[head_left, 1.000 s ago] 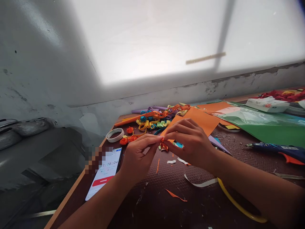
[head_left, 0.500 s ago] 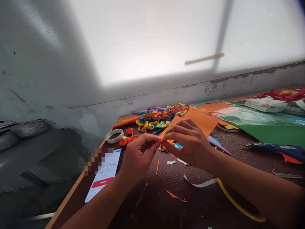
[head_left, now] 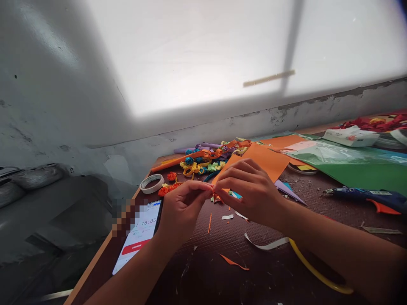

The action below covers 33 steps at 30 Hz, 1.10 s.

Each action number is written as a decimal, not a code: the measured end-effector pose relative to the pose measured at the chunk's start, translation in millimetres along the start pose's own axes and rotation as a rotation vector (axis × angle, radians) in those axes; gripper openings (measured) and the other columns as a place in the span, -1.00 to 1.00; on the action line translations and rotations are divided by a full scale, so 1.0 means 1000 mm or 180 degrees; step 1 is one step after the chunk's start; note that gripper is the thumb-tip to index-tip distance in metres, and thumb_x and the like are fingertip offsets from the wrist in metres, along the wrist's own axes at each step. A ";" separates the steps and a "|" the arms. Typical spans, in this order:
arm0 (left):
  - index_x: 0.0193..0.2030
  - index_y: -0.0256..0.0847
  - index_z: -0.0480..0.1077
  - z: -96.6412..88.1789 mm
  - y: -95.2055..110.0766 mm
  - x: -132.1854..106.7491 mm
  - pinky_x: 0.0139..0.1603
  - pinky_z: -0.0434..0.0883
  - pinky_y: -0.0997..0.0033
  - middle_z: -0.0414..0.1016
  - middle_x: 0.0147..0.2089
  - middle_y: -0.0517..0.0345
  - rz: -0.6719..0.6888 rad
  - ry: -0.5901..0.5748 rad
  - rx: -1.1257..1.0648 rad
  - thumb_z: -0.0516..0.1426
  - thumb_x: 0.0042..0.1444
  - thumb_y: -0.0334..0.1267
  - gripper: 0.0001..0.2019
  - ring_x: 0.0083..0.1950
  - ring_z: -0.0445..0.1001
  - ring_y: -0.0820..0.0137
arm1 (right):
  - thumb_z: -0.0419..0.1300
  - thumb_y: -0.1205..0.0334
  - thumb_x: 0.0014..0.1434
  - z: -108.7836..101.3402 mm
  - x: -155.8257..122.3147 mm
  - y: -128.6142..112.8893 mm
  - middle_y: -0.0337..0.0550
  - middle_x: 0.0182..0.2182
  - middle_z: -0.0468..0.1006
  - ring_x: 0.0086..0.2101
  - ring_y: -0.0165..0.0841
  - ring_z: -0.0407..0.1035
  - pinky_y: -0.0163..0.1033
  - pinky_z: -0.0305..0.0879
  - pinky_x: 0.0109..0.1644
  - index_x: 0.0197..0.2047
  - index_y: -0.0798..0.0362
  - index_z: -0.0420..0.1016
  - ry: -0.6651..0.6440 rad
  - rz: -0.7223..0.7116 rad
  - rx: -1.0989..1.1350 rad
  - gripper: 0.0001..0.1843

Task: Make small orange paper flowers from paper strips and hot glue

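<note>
Both hands meet over the table, fingertips touching. My left hand (head_left: pixel 186 207) pinches a small piece of orange paper (head_left: pixel 213 194) between thumb and forefinger. My right hand (head_left: pixel 249 190) grips the same piece from the other side, its fingers curled together. Most of the piece is hidden by the fingertips, so its full shape cannot be made out. Just beyond the left hand lie orange paper flowers (head_left: pixel 170 188). Behind the right hand, a sheet of orange paper (head_left: pixel 270 163) lies on the table.
On the left are a roll of tape (head_left: pixel 151 184) and a phone (head_left: pixel 140 237) showing a timer. Colourful paper strips and flowers (head_left: pixel 203 163) are heaped at the back. A dark blue glue gun (head_left: pixel 365 195) lies right, near green sheets (head_left: pixel 359 171). A yellow ring (head_left: pixel 318 275) is under my right forearm.
The fingertips have closed further over the orange paper, and less of it shows between them. The whole view has shifted slightly; the things on the table stay put.
</note>
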<state>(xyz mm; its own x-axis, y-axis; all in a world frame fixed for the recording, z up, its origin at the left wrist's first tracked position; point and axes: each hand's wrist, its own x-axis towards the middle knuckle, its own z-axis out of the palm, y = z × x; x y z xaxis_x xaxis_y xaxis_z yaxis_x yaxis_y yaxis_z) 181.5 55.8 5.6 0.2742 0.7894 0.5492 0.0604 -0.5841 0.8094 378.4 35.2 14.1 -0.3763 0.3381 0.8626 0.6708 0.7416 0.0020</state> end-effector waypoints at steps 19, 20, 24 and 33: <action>-0.30 -0.18 0.58 0.000 0.002 0.001 -0.20 0.58 0.53 0.66 -0.31 0.19 -0.0046 -0.0024 -0.0056 0.28 0.16 -0.39 -0.95 -0.28 0.62 0.46 | 0.18 0.41 0.35 -0.003 -0.002 0.004 -0.10 -0.25 0.64 -0.24 -0.34 0.47 -0.21 0.42 -0.17 -0.21 0.11 0.54 -0.0037 -0.0675 0.0292 -0.88; -0.30 -0.18 0.58 0.000 0.003 0.002 -0.19 0.58 0.52 0.65 -0.31 0.19 -0.0048 -0.0032 -0.0078 0.28 0.16 -0.39 -0.95 -0.28 0.62 0.45 | 0.18 0.41 0.34 -0.003 -0.002 0.004 -0.11 -0.25 0.64 -0.25 -0.34 0.47 -0.21 0.42 -0.17 -0.21 0.09 0.54 -0.0021 -0.0672 0.0315 -0.88; -0.28 -0.18 0.58 0.000 0.005 0.002 -0.15 0.61 0.47 0.66 -0.29 0.17 -0.0027 -0.0058 -0.0136 0.27 0.18 -0.40 -0.94 -0.25 0.64 0.43 | 0.16 0.45 0.32 -0.003 -0.001 0.006 -0.17 -0.26 0.65 -0.27 -0.37 0.46 -0.20 0.40 -0.15 -0.23 0.04 0.52 0.0020 -0.0633 0.0383 -0.84; -0.29 -0.19 0.57 0.001 0.002 0.002 -0.14 0.62 0.40 0.66 -0.28 0.14 -0.0116 0.0032 -0.0217 0.27 0.18 -0.36 -0.97 -0.24 0.63 0.39 | 0.27 0.42 0.25 -0.007 0.000 0.006 -0.26 -0.24 0.65 -0.21 -0.37 0.46 -0.15 0.36 -0.08 -0.30 0.01 0.50 0.0008 -0.0676 0.0251 -0.87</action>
<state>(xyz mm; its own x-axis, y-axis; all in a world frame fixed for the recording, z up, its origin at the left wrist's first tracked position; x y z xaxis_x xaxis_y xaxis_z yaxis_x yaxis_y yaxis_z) 183.0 56.0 8.6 0.2634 0.8119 0.5210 0.0044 -0.5411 0.8410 386.7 36.1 17.8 -0.5022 0.1681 0.8483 0.5245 0.8391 0.1443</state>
